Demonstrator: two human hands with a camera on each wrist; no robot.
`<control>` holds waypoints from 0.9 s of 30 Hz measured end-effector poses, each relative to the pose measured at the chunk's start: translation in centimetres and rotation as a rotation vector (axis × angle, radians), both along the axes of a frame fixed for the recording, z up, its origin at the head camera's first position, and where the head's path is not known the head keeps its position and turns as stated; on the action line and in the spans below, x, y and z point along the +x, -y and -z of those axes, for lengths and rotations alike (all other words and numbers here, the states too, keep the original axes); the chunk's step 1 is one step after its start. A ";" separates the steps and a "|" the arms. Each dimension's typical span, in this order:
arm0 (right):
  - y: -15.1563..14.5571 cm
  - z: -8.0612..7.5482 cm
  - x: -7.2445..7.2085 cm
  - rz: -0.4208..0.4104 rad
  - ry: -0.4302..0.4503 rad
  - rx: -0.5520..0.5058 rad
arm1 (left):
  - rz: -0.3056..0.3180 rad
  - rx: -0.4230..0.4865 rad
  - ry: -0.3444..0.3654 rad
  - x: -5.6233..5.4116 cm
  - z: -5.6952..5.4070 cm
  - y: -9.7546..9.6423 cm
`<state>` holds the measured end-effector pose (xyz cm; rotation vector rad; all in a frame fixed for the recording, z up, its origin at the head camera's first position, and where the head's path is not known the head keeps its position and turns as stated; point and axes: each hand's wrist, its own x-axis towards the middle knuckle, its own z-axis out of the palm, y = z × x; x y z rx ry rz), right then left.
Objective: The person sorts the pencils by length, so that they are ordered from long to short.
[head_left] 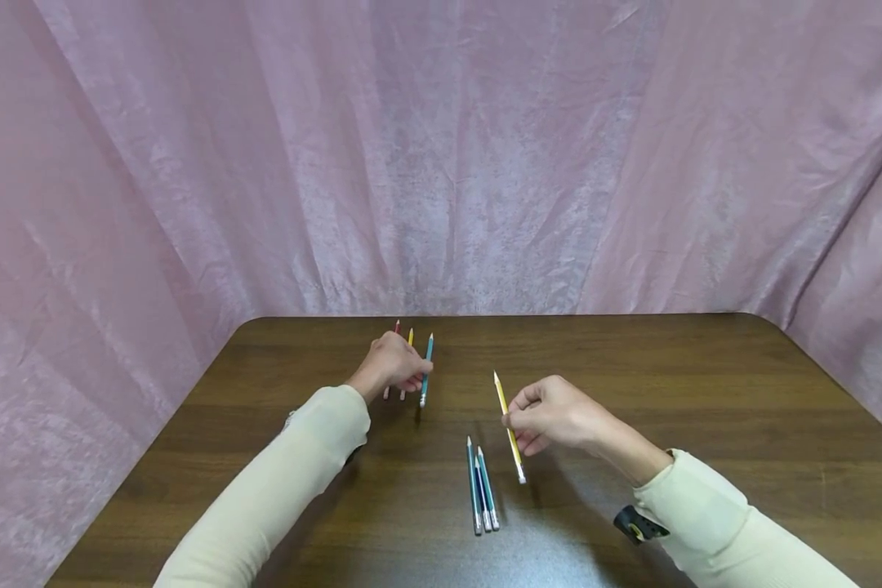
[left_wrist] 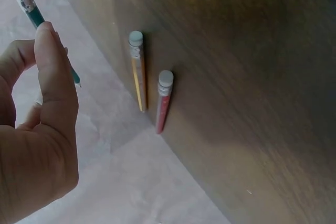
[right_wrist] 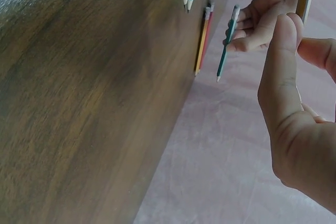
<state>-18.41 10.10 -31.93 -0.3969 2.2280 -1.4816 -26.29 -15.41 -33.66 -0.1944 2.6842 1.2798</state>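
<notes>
My left hand pinches a teal pencil with a white eraser end, point facing away, above the far part of the table. Beneath and beside that hand lie a yellow pencil and a red pencil, side by side; the head view shows only their ends. My right hand holds a yellow pencil between thumb and fingers, raised off the table with its tip pointing away. Left of and nearer than the right hand, several teal and dark blue pencils lie in a close group.
The brown wooden table has rounded far corners. A pink curtain hangs right behind its far edge and along both sides. A black band sits at the right wrist.
</notes>
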 end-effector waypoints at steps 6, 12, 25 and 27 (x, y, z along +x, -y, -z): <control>-0.1 -0.1 0.1 0.002 0.004 -0.002 | -0.021 -0.027 0.003 -0.8 0.2 0.1; -0.2 0.0 0.0 -0.005 0.006 -0.008 | -0.061 -0.054 0.033 -1.5 0.4 0.2; -0.4 0.4 0.0 -0.013 -0.002 -0.012 | -0.095 -0.163 0.104 -3.4 0.9 -0.2; -0.3 0.4 0.1 -0.013 -0.001 -0.012 | -0.102 -0.166 0.111 -3.6 0.9 -0.2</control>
